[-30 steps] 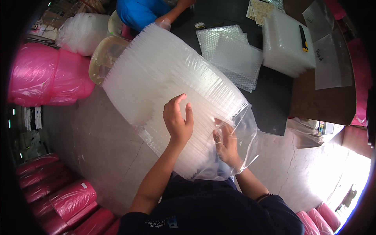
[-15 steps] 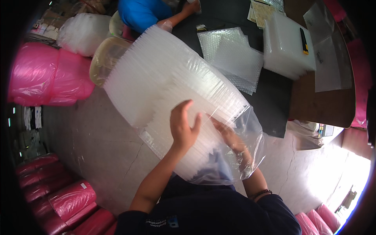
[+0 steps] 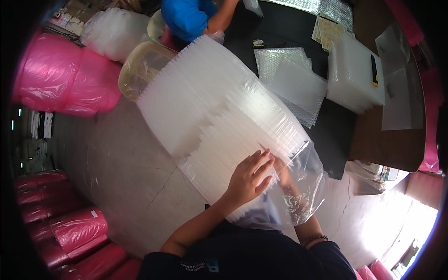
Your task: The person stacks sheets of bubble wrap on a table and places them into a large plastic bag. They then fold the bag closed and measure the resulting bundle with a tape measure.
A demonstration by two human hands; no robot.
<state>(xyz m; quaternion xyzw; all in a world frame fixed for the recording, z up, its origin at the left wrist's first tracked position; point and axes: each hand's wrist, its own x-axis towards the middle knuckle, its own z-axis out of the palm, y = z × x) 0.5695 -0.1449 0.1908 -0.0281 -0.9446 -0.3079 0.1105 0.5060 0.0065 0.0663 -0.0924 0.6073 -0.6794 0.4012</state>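
A large clear plastic bag (image 3: 310, 179) slants from the table down to my lap, packed with many thin white translucent sheets or pouches (image 3: 200, 98) standing in close rows. My left hand (image 3: 249, 179) rests on the outside of the bag near its loose lower end, fingers stretched out. My right hand (image 3: 282, 173) reaches inside the bag, seen through the film, and lies along the lower row of the white pieces. Its fingers look extended, partly covered by the left hand. A bead bracelet circles the right wrist.
Bubble-wrap sheets (image 3: 298, 81) and a white stack with a yellow-black cutter (image 3: 374, 70) on top lie on the dark table (image 3: 333, 109). A person in blue (image 3: 189, 18) works at the far side. Pink rolls (image 3: 70, 74) and red rolls (image 3: 79, 231) stand left.
My left hand has moved right and down, closer to the right hand. The right hand stays inside the bag. The co-worker's arm has shifted, and the whole view has swung slightly.
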